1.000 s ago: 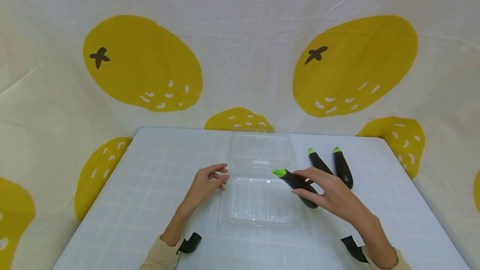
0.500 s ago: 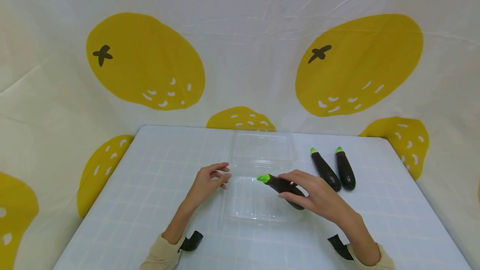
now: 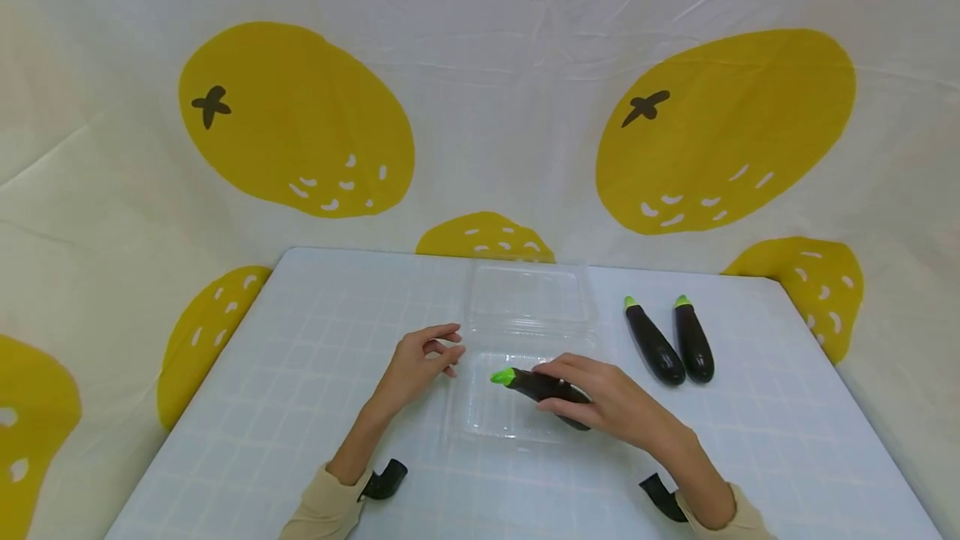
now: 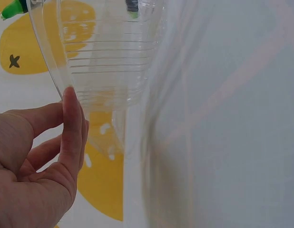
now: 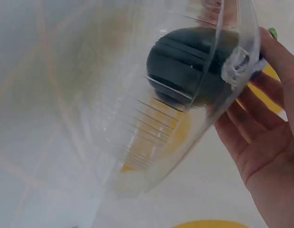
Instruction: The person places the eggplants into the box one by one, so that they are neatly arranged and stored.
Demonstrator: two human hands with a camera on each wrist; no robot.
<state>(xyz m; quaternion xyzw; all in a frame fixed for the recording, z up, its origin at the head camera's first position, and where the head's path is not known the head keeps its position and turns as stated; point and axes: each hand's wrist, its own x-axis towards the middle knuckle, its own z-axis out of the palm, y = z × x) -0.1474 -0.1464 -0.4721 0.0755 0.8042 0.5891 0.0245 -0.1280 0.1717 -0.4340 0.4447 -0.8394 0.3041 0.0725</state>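
Note:
My right hand (image 3: 603, 397) grips a dark eggplant (image 3: 542, 385) with a bright green stem end, thumb on the near side and fingers on the far side. It is held over the base of a clear plastic clamshell container (image 3: 487, 422), stem pointing left. In the right wrist view the eggplant's rounded end (image 5: 180, 66) shows through the container wall. Beside the container's left edge is my left hand (image 3: 415, 363), fingers loosely bent. In the left wrist view its fingertip (image 4: 69, 92) touches the clear rim (image 4: 49, 66).
The container's lid (image 3: 528, 294) lies folded back toward the rear of the white table (image 3: 337, 298). Two more eggplants, one (image 3: 655, 347) leaning toward the other (image 3: 693, 342), lie right of it. A cloth with yellow fruit prints (image 3: 502, 107) hangs behind.
My right hand has carried the eggplant left and slightly nearer, from the container's right edge to over its base. The left hand stays at the container's left side.

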